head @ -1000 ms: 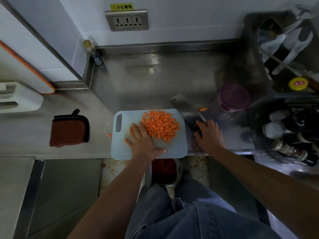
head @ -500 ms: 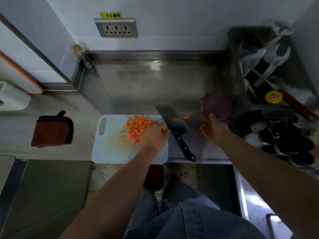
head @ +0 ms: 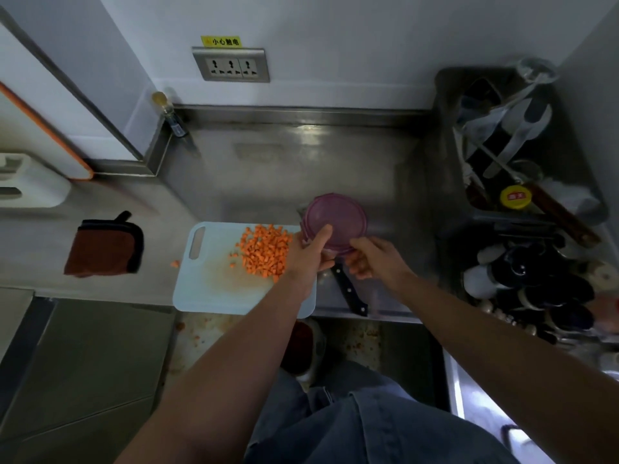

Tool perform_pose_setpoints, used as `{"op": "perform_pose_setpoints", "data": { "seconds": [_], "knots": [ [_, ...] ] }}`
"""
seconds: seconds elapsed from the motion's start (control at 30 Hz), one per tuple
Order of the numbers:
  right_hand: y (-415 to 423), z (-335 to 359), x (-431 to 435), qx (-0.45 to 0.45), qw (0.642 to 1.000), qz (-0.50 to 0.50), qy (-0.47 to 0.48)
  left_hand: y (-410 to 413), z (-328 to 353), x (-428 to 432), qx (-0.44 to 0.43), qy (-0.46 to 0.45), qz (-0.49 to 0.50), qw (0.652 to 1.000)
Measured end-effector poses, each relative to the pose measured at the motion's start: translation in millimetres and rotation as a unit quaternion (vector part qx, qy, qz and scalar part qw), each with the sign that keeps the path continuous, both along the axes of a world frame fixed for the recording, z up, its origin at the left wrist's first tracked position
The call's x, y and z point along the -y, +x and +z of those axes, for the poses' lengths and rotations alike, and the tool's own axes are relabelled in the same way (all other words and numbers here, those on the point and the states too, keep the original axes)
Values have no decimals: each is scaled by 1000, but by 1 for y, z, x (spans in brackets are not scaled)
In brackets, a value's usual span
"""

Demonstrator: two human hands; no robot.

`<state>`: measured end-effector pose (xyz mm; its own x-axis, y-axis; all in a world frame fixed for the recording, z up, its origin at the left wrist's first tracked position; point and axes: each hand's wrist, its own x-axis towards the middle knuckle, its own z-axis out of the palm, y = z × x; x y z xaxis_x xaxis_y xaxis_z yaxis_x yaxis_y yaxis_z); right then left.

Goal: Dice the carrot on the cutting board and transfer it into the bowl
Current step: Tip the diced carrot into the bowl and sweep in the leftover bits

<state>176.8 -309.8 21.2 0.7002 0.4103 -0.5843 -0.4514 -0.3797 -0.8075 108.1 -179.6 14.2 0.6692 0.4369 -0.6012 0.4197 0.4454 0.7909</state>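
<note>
A heap of diced carrot [head: 264, 251] lies on the right part of the pale blue cutting board [head: 214, 289]. Both hands hold a purple lidded bowl [head: 336, 219] just past the board's right edge. My left hand [head: 310, 251] grips its left side, thumb on the lid. My right hand [head: 371, 257] grips its near right rim. The knife lies beneath them, its black handle [head: 350, 293] pointing toward me; the blade is hidden.
A brown cloth [head: 104, 246] lies left of the board, and one carrot bit [head: 175, 263] sits on the steel counter [head: 301, 169]. A rack of utensils [head: 509, 142] and bottles [head: 529, 279] fills the right side. A small bottle [head: 169, 113] stands in the back corner.
My right hand let go of the knife, reached to the purple bowl and brought it leftward next to the board. My left hand left the carrot heap and took hold of the bowl.
</note>
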Motion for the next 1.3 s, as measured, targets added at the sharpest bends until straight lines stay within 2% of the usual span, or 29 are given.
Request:
{"op": "perform_pose_setpoints", "data": {
  "seconds": [0.2, 0.47, 0.73, 0.83, 0.97, 1.07, 1.17, 1.23, 1.3],
  "knots": [
    [-12, 5, -9, 46, 999, 6, 1, -28, 1, -11, -9, -11, 34, 999],
    [-45, 13, -29, -26, 993, -27, 114, -64, 7, -18, 9, -50, 69, 996],
    [-77, 23, -48, -46, 987, -76, 130, -87, 10, -42, 45, -29, 33, 998],
    [-87, 22, -57, -35, 987, -109, 114, -98, 15, -52, 39, -24, 14, 999],
    [-101, 23, -66, 5, 996, -67, 62, -109, 18, -69, 38, 6, 21, 999],
    [-103, 24, -74, 29, 992, -119, 38, -118, 20, -84, 32, 78, -48, 995],
    [-109, 21, -80, 91, 992, -69, -54, -130, 19, -90, 17, 98, -164, 981],
    [-116, 17, -82, 136, 983, -46, -112, -134, 18, -89, 16, 88, -175, 980],
    [-125, 17, -83, 157, 976, -73, -130, -136, 20, -90, 13, 92, -160, 983]
  ]
}}
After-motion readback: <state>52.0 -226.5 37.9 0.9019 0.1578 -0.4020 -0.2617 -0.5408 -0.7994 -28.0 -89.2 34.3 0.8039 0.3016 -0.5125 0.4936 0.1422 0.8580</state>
